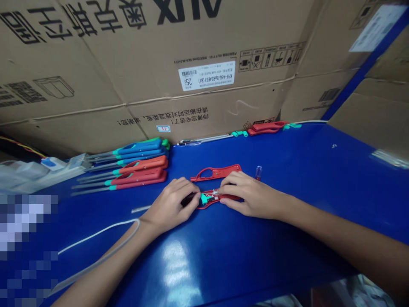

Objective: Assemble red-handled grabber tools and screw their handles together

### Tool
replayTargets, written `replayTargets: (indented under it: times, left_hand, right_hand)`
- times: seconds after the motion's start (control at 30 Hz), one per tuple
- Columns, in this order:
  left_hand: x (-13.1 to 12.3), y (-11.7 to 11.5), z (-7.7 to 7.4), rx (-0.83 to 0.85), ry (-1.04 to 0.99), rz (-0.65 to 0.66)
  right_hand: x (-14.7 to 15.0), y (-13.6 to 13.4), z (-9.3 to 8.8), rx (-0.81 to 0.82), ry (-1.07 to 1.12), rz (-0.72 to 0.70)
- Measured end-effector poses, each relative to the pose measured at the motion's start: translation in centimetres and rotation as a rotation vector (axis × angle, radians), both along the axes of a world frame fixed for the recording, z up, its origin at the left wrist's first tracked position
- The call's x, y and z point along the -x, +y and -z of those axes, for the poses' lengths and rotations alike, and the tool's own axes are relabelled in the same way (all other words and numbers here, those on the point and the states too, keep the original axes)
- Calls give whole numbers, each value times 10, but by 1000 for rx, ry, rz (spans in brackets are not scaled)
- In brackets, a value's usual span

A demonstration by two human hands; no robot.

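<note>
A red gas lighter handle half (202,206) lies on the blue table with its inside facing up. A teal trigger (203,198), thin white wires and a small dark part sit in it. My left hand (175,201) is closed on the front end of this lighter, and a metal tube (140,209) sticks out to its left. With fingers closed, my right hand (247,195) grips the rear part of the handle; its fingertips are by the white wires. Just beyond lies the other red handle half (217,172), and a clear purplish fuel tank (258,172) stands behind my right hand.
Several finished-looking lighters (140,164) in blue, orange and red lie at the left, beside a power strip (60,172). Metal tubes (207,139), teal pieces (239,134) and red handle shells (266,127) line the cardboard wall (143,115). A white cable (102,232) loops over my left forearm.
</note>
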State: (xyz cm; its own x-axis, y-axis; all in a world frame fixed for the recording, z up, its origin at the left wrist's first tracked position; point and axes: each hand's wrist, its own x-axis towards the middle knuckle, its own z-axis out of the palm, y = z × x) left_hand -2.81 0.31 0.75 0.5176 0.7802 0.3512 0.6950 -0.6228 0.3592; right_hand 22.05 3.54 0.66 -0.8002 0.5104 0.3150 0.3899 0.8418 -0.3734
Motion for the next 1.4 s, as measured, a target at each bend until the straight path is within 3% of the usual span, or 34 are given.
replayTargets:
  times: [0.33, 0.77, 1.4]
  left_hand:
    - [7, -1, -8, 21, 102, 33]
    - [18, 2, -16, -69, 167, 116]
    - [20, 3, -20, -64, 162, 151]
  right_hand:
    - [0, 0, 0, 13, -5, 9]
    - [-1, 0, 0, 38, -18, 17]
    - [-2, 0, 0, 45, -18, 19]
